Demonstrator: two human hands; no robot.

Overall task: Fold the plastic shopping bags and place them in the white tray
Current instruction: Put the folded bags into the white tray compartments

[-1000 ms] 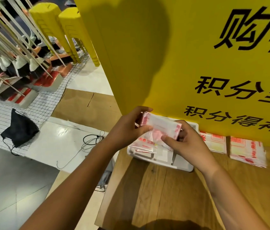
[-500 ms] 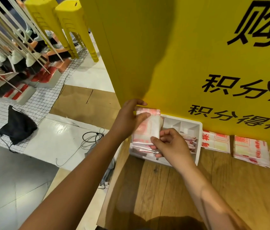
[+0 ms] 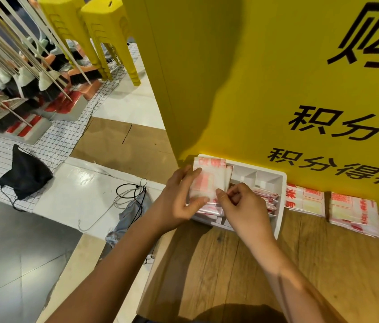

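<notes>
Folded red-white bag [image 3: 209, 180] upright, left end of white tray [image 3: 283, 194] — 2 stacks [image 3: 305, 200] beside.

Tall yellow sign board [image 3: 253, 89] with black lettering filling the upper right, wooden tabletop [image 3: 230, 264] below it, yellow stools [image 3: 104, 31] and brooms [image 3: 9, 73] upper left, grey floor [image 3: 9, 264] lower left
</notes>
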